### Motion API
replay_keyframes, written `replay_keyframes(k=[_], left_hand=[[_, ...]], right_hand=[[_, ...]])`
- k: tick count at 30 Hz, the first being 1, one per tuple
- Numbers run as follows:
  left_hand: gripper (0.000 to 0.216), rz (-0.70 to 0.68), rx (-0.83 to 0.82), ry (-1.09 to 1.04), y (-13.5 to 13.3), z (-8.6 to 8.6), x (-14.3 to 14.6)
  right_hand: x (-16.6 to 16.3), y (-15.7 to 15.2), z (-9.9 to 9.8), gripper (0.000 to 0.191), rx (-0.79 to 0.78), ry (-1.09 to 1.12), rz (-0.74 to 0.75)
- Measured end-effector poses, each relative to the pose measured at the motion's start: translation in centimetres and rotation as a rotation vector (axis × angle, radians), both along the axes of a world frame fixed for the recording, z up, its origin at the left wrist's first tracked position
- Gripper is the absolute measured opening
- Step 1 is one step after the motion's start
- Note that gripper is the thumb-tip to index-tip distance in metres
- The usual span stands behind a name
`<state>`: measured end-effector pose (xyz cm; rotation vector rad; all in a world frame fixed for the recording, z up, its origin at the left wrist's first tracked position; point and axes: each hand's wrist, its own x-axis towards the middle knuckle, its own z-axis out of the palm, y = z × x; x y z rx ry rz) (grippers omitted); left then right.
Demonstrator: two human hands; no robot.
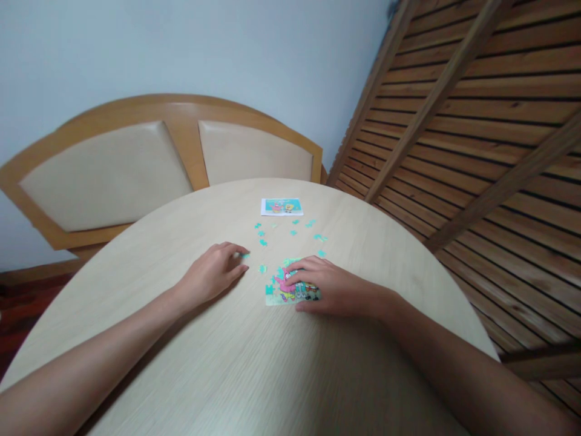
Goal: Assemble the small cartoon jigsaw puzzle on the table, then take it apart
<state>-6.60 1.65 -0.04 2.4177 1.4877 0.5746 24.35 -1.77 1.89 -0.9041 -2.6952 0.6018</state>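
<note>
A partly assembled small jigsaw puzzle with pink and teal cartoon figures lies on the round light wooden table. My right hand rests on the puzzle's right side, fingers bent and pressing down on it. My left hand lies to the left of the puzzle, fingers curled, its fingertips touching a teal loose piece. Several more teal loose pieces lie scattered beyond both hands. A small reference picture card lies flat at the far side of the table.
A padded wooden bench back curves behind the table against a pale wall. A slatted wooden wall with diagonal beams stands on the right. Dark reddish floor shows at the left.
</note>
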Motion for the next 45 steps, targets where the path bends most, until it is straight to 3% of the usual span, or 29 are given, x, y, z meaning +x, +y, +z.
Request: replay_keyframes(k=[12,20,31,45], left_hand=[[0.031,-0.014,-0.098,-0.036,-0.2,0.3,0.4],[0.026,-0.010,-0.009,-0.054,0.3,0.0,1.1],[0.022,-0.097,-0.082,-0.193,0.6,-0.4,1.5],[0.024,-0.151,-0.023,-0.172,0.8,-0.9,1.4]], right_hand=[[0.0,0.1,0.0,0.045,-0.008,0.014,0.004],[0.0,0.0,0.1,0.045,-0.001,0.005,-0.001],[0.0,0.0,0.1,0.045,-0.008,-0.002,-0.001],[0.0,0.2,0.0,0.045,-0.001,-0.013,0.001]])
